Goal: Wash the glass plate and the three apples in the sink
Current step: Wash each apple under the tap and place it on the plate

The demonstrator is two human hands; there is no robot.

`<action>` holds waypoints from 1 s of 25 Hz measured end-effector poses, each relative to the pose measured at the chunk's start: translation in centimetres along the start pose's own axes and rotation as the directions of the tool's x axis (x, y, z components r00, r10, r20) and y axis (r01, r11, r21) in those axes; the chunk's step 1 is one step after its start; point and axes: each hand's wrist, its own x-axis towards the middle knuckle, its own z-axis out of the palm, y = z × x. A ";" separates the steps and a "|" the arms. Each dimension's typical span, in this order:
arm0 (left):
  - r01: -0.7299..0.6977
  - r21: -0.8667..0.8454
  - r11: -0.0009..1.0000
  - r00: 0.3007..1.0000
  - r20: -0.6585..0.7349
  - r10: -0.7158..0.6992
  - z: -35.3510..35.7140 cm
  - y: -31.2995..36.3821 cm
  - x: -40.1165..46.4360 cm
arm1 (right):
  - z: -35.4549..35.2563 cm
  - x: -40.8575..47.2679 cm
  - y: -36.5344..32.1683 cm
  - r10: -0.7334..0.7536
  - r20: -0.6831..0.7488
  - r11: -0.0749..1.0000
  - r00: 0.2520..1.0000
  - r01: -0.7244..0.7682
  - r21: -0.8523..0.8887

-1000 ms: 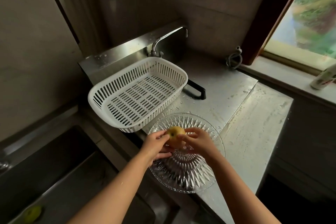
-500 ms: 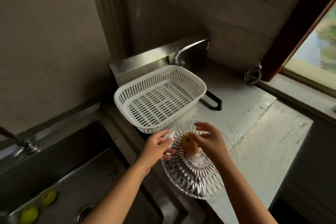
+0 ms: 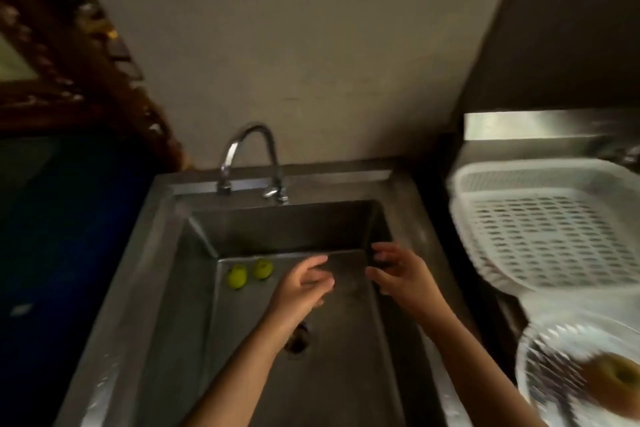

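The glass plate (image 3: 554, 374) is seen at the lower right, cut off by the frame edges and heavily blurred, so its pattern is barely legible. One apple (image 3: 614, 383) is carried on it, smeared to a brownish-yellow blot and also clipped at the right edge. Both forearms are extended over the sink (image 3: 346, 374), partly masking the drain (image 3: 298, 340). The left hand (image 3: 301, 282) is held above the basin with fingers loosely spread and nothing gripped. The right hand (image 3: 403, 274) is likewise loosely spread and empty near the basin's right wall; its fingertips are blurred. Two green apples (image 3: 249, 274) are found side by side on the basin floor near the far left corner. A white basket (image 3: 540, 218) is noted to the right, blurred and clipped. A tap (image 3: 251, 158) is mounted behind the basin, no water being discernible. The far left is too dark to read.
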 end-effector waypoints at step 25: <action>0.121 -0.489 0.864 0.778 -0.494 -0.389 -24.0 -29.6 25.7 | 43.6 21.4 17.6 -0.016 0.236 0.967 0.972 0.075 -0.242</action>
